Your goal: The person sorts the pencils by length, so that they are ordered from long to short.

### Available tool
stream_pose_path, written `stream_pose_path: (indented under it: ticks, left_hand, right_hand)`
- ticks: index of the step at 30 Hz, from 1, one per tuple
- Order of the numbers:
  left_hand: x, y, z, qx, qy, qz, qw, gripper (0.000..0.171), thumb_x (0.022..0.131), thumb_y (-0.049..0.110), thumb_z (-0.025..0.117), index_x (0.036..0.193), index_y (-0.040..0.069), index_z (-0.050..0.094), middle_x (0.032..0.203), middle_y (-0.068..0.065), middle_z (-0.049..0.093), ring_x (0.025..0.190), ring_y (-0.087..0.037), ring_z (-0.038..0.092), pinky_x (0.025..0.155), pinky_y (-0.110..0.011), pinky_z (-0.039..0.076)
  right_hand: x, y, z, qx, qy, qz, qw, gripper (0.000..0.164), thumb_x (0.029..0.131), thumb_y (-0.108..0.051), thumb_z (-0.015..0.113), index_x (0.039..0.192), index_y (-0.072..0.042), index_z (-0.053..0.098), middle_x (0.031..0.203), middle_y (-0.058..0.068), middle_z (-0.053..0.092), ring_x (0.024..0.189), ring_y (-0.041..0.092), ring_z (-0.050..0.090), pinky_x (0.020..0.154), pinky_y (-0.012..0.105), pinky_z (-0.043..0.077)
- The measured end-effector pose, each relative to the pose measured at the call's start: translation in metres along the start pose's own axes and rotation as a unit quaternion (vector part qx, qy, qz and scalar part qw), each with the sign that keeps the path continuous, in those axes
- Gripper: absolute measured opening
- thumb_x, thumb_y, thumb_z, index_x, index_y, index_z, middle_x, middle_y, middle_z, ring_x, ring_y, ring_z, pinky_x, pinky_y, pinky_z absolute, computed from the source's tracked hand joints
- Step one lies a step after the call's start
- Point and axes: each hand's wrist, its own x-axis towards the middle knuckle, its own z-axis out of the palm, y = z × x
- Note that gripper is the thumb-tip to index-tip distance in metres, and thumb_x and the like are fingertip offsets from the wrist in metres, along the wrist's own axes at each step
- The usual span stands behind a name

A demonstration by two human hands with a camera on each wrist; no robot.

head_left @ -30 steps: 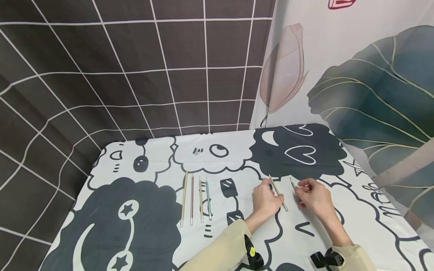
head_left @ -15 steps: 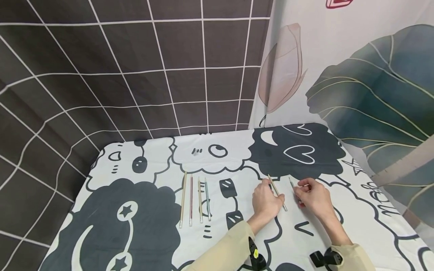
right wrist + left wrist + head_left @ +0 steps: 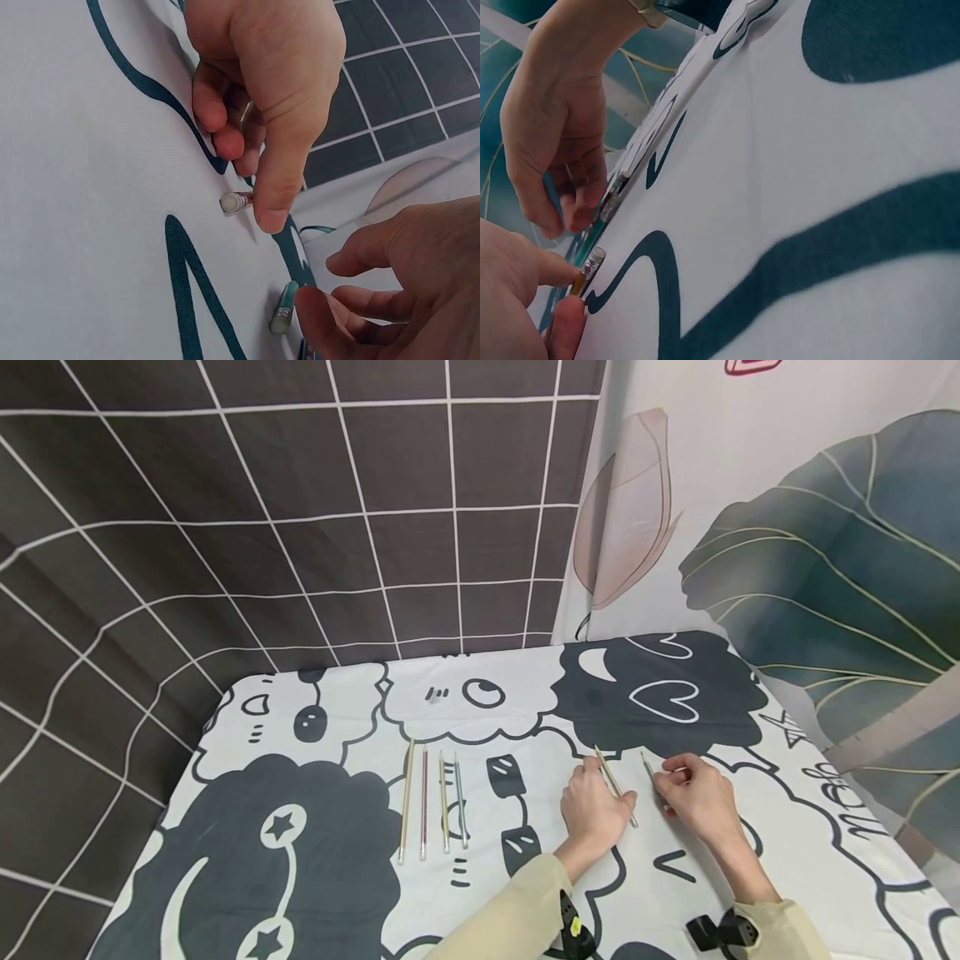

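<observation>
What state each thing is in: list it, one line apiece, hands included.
Left hand, pinching the gold pencil
Gold pencil, pinched, eraser end exposed
Right hand, fingers curved; grip unclear
Green pencil, at the right hand; held or loose unclear
Leftmost row pencil, lying unheld
Red row pencil, lying unheld
Third row pencil, lying unheld
Teal row pencil, lying unheld
Tablecloth, spread out
Grid cloth, hanging
</observation>
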Motion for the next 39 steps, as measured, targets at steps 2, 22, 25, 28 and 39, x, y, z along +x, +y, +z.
stream_pose_path:
  ticks: [2, 22, 25, 28, 39]
  left_hand:
    - [0.0, 0.0, 0.0, 0.001, 0.0, 0.002, 1.0, 0.052, 0.067, 0.027, 0.091, 0.107, 0.005, 0.067, 0.081, -0.005, 0.062, 0.07, -0.025, 0.065, 0.06, -0.034, 0.049]
    - [0.001, -0.003, -0.002, -0.013, 0.003, 0.038, 0.9992, 0.025, 0.064, 0.006, 0.079, 0.084, 0.006, 0.064, 0.067, -0.001, 0.053, 0.062, -0.022, 0.06, 0.055, -0.033, 0.046]
    - [0.002, -0.004, -0.003, -0.017, 0.001, 0.039, 0.9991, 0.024, 0.064, 0.006, 0.078, 0.084, 0.006, 0.065, 0.067, 0.0, 0.052, 0.061, -0.021, 0.059, 0.055, -0.032, 0.045]
    - [0.001, -0.003, -0.003, -0.024, -0.002, 0.036, 0.9991, 0.025, 0.064, 0.006, 0.078, 0.085, 0.005, 0.066, 0.067, 0.0, 0.051, 0.061, -0.021, 0.058, 0.055, -0.032, 0.045]
    - [0.001, -0.005, -0.004, -0.04, -0.002, 0.027, 0.9988, 0.022, 0.064, 0.006, 0.077, 0.082, 0.007, 0.065, 0.066, 0.002, 0.051, 0.062, -0.02, 0.057, 0.057, -0.032, 0.045]
  right_hand:
    - [0.0, 0.0, 0.0, -0.001, 0.003, -0.004, 1.0, 0.022, 0.086, -0.004, 0.063, 0.103, 0.01, 0.062, 0.074, 0.009, 0.065, 0.049, 0.017, 0.063, 0.048, 0.024, 0.045]
    - [0.003, 0.002, 0.006, -0.072, 0.039, -0.055, 0.995, 0.018, 0.078, 0.001, 0.064, 0.094, 0.011, 0.064, 0.068, 0.008, 0.061, 0.055, 0.02, 0.054, 0.052, 0.033, 0.041]
    - [0.004, 0.001, 0.007, -0.078, 0.032, -0.053, 0.995, 0.018, 0.078, 0.001, 0.065, 0.094, 0.011, 0.063, 0.069, 0.009, 0.061, 0.058, 0.023, 0.056, 0.053, 0.035, 0.042]
    - [0.004, 0.002, 0.008, -0.085, 0.024, -0.051, 0.995, 0.018, 0.078, 0.001, 0.066, 0.093, 0.011, 0.063, 0.069, 0.009, 0.061, 0.06, 0.025, 0.057, 0.054, 0.037, 0.042]
    - [0.005, -0.002, 0.012, -0.104, -0.004, -0.034, 0.994, 0.02, 0.078, 0.003, 0.066, 0.094, 0.013, 0.061, 0.07, 0.009, 0.058, 0.061, 0.026, 0.054, 0.055, 0.037, 0.041]
